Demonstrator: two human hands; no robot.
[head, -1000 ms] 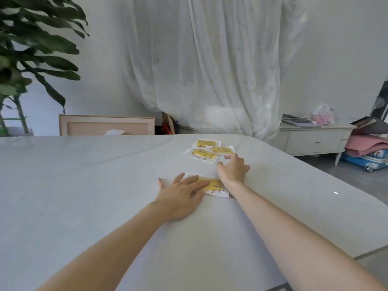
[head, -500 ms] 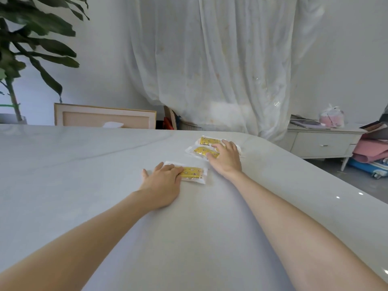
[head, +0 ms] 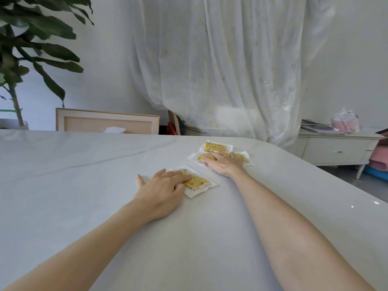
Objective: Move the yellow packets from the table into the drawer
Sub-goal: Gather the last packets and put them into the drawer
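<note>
Several yellow packets in clear wrappers lie on the white marble table [head: 84, 175]. My left hand [head: 161, 190] lies flat with its fingers pressing the left part of the nearest packet [head: 199, 182]. Farther back, my right hand [head: 225, 163] rests flat on two overlapping packets [head: 241, 158], covering most of them. One more packet [head: 216, 147] lies just beyond the right hand's fingertips, untouched. A white cabinet with a shut drawer [head: 336, 152] stands on the floor to the right, away from the table.
A leafy plant [head: 31, 49] stands at the far left. A framed panel [head: 107, 122] leans behind the table, near white curtains [head: 231, 70]. Papers and a pink bag [head: 345, 123] sit on the cabinet top. The table's rounded edge [head: 315, 171] runs along the right.
My right hand has slid forward from beside the nearest packet onto the far group of packets. My left hand stays on the nearest packet. The camera has moved closer and lower.
</note>
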